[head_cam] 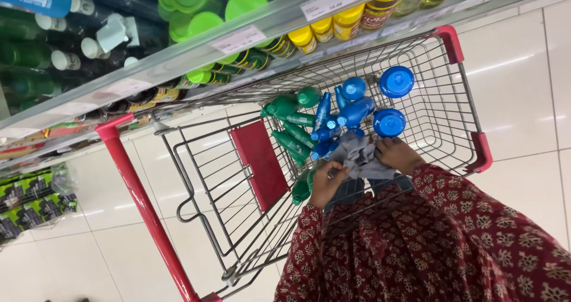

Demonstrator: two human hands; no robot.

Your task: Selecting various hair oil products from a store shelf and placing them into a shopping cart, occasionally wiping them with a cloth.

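1. The left hand [326, 184] is curled shut on one end of a grey cloth [360, 159], down inside the wire shopping cart [443, 109].
2. The right hand [397, 154] grips the cloth's other side, fingers closed over it.
3. The cloth lies bunched between both hands, just over the blue bottles [357, 109] and beside the green bottles [291, 138].
4. A shelf [196, 49] of bottles stands next to the cart.

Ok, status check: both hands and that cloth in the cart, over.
Left hand and right hand both gripping the grey cloth inside the wire cart. Green bottles and blue bottles lie just beyond it. Nothing over the hands.
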